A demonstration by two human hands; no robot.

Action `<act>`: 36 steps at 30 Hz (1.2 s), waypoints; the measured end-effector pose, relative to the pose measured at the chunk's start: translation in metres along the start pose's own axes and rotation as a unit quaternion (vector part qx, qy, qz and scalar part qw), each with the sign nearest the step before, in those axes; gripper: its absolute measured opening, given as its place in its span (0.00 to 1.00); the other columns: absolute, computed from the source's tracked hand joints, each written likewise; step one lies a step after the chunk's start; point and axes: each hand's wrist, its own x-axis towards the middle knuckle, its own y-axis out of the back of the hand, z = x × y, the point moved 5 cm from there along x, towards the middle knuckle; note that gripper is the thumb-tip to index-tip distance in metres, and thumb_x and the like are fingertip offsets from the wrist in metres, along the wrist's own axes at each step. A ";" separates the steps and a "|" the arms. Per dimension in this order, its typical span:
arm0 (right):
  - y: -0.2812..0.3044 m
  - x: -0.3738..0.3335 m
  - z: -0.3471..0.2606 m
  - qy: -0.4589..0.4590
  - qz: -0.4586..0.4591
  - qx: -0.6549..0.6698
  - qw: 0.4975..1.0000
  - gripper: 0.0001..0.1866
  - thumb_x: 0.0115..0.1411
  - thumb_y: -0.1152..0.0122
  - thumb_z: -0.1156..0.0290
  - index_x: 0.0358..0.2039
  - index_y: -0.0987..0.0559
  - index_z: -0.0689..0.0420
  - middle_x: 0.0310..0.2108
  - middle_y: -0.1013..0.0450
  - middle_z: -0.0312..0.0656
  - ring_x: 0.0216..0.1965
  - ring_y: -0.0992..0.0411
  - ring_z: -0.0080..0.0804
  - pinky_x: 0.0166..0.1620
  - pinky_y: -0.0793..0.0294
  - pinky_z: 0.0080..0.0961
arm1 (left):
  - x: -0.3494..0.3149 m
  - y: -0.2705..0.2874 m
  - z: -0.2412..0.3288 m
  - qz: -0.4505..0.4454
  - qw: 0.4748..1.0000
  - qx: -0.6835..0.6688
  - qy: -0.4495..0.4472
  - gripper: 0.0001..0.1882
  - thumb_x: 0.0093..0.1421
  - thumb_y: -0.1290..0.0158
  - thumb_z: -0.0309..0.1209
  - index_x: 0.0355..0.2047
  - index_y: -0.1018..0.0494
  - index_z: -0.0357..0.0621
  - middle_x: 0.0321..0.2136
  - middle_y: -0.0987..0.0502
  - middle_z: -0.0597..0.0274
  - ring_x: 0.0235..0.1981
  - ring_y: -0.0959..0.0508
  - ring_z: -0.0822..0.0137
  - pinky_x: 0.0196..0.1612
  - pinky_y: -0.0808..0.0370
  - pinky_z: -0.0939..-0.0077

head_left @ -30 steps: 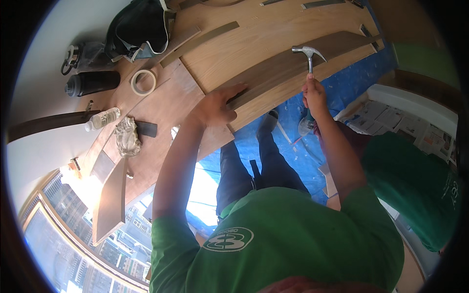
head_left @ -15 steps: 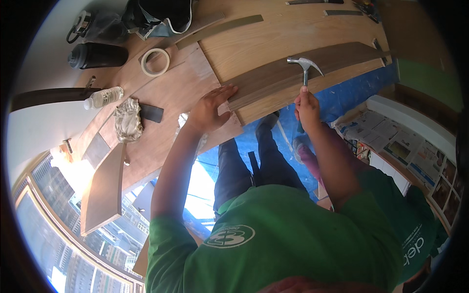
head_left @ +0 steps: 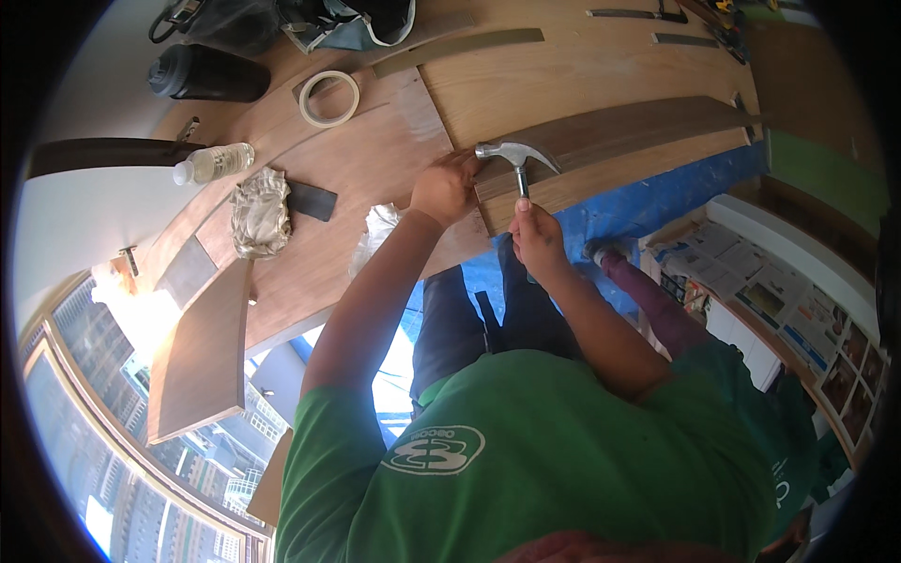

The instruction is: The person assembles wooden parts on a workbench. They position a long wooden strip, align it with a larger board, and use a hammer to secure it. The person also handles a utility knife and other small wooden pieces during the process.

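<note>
Right hand [head_left: 537, 242]: wrapped around handle of claw hammer [head_left: 518, 161]. Since half a second ago, shifted toward 8 o'clock, bringing hammer head close beside left hand [head_left: 443, 194], at near end of dark plank [head_left: 638, 127]; cannot confirm contact. Left hand: cannot tell whether gripping. Plank: lying on pale worktop [head_left: 563, 70], at 1 o'clock from right hand.

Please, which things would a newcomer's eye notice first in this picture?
Probably the hammer near the centre, held in the right hand, its head close to the left hand. The person's green shirt fills the lower middle, and a bright window stands at lower left.
</note>
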 end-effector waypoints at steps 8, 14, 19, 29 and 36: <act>-0.033 -0.009 -0.007 0.040 -0.008 -0.026 0.999 0.28 0.74 0.52 0.47 0.25 0.29 0.58 0.21 0.36 0.31 0.25 0.39 0.19 0.31 0.35 0.23 | 0.002 -0.009 -0.010 -0.080 0.994 0.069 0.020 0.19 0.47 0.42 0.30 0.42 0.21 0.45 0.36 0.19 0.49 0.41 0.19 0.48 0.42 0.20 0.58; -0.041 -0.014 -0.023 0.060 -0.018 -0.013 0.998 0.27 0.74 0.52 0.47 0.25 0.29 0.56 0.19 0.38 0.30 0.22 0.40 0.18 0.27 0.38 0.22 | 0.003 -0.009 -0.012 -0.015 0.998 0.064 -0.023 0.11 0.47 0.42 0.33 0.33 0.21 0.45 0.30 0.19 0.53 0.34 0.19 0.50 0.38 0.20 0.58; -0.047 -0.018 -0.029 0.025 -0.021 -0.025 0.999 0.27 0.75 0.52 0.49 0.25 0.29 0.57 0.20 0.37 0.30 0.24 0.39 0.20 0.30 0.36 0.25 | 0.003 -0.013 -0.017 -0.068 0.997 0.047 0.011 0.20 0.50 0.41 0.34 0.44 0.21 0.45 0.39 0.19 0.49 0.39 0.19 0.47 0.42 0.20 0.57; -0.044 -0.018 -0.041 0.079 -0.001 -0.118 0.990 0.30 0.74 0.52 0.46 0.24 0.28 0.60 0.19 0.36 0.34 0.24 0.37 0.22 0.30 0.34 0.27 | 0.003 -0.014 -0.018 -0.058 0.997 0.057 0.013 0.19 0.49 0.41 0.34 0.43 0.20 0.49 0.37 0.19 0.50 0.38 0.18 0.48 0.42 0.20 0.58; 0.016 0.004 -0.040 -0.007 0.074 -0.060 0.995 0.32 0.71 0.51 0.41 0.22 0.29 0.57 0.17 0.36 0.32 0.19 0.37 0.20 0.24 0.37 0.23 | 0.009 0.002 -0.008 -0.027 0.999 -0.018 0.037 0.26 0.48 0.40 0.28 0.51 0.23 0.52 0.38 0.18 0.50 0.40 0.18 0.48 0.44 0.20 0.56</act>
